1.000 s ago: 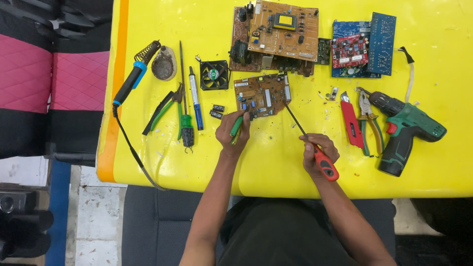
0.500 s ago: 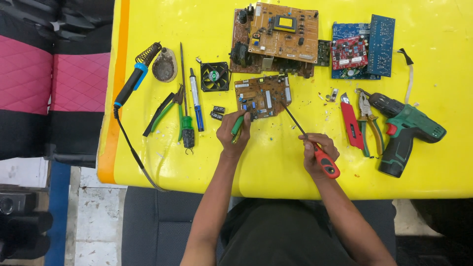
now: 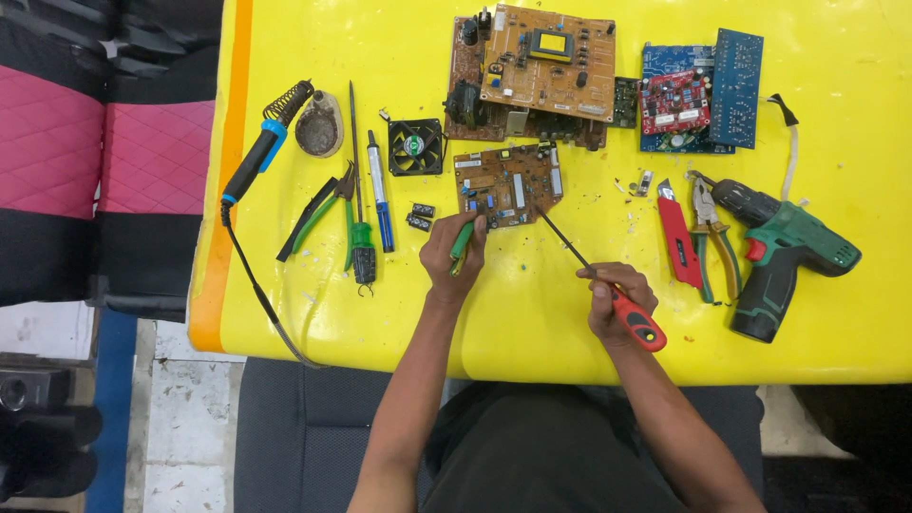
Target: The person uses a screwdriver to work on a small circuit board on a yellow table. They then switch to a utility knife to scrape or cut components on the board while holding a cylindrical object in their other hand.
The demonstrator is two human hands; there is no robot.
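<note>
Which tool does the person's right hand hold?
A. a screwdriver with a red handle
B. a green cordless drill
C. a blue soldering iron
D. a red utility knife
A: the right hand grips a screwdriver with a red handle, and its dark shaft points to the small brown circuit board; the utility knife, the drill and the soldering iron lie on the yellow table, untouched.
</note>
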